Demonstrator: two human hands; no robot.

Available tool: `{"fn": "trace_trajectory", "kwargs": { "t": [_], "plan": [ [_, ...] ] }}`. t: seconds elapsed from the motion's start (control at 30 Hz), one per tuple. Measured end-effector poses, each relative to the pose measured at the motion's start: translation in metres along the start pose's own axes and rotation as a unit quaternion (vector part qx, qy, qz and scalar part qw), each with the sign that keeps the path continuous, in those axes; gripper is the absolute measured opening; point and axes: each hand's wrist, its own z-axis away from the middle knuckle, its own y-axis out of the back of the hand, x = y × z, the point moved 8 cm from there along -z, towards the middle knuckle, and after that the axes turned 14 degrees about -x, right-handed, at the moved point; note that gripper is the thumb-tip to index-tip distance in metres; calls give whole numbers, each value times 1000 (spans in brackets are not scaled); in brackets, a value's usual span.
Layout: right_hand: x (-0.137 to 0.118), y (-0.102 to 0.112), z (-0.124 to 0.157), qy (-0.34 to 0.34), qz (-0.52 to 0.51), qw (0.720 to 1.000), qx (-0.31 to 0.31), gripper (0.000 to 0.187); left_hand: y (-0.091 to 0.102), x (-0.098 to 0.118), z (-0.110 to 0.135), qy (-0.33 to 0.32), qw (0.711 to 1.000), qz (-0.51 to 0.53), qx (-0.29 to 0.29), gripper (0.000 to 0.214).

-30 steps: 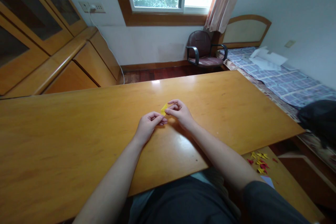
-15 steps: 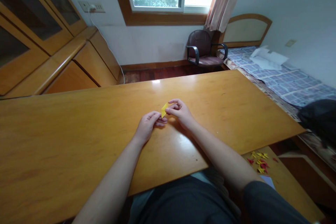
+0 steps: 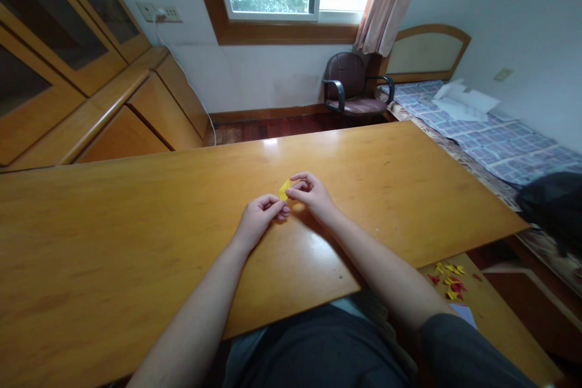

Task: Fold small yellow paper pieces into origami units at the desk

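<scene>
A small piece of folded yellow paper (image 3: 284,190) is held up between my two hands, a little above the wooden table (image 3: 136,242). My right hand (image 3: 314,195) pinches its right side between thumb and fingers. At the paper's lower end, my left hand (image 3: 261,216) closes its thumb against the fingers, gripping the bottom tip. The fingers cover part of the paper, so its full shape is hidden.
On a lower surface at the right lie several small red and yellow folded paper pieces (image 3: 450,282) beside a pale sheet (image 3: 462,314). A brown armchair (image 3: 348,85) stands beyond the table. Along the right is a bed (image 3: 495,139) with a black bag (image 3: 552,206).
My left thumb has moved right onto the lower tip of the yellow paper, and the left fingers have drawn in beneath it. My right hand has barely moved.
</scene>
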Motion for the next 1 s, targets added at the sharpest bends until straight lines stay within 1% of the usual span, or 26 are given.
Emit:
{"fn": "trace_trajectory", "kwargs": {
  "t": [0.1, 0.27, 0.5, 0.7, 1.0],
  "plan": [
    [2, 0, -1, 2, -3, 1000, -12, 43, -1, 1, 1, 3, 1000, 3, 0, 35],
    [10, -4, -3, -12, -26, 999, -45, 49, 0, 0, 0, 3, 1000, 13, -10, 35],
    [9, -8, -3, -12, -41, 997, -65, 48, -3, -2, 0, 8, 999, 32, -29, 39],
    [10, -11, -3, -21, -54, 995, -84, 53, -2, -3, -1, 3, 999, 24, -35, 39],
    [12, -9, -3, -21, -39, 997, -63, 50, -3, 1, -1, 6, 999, 13, -31, 41]
  ]
}}
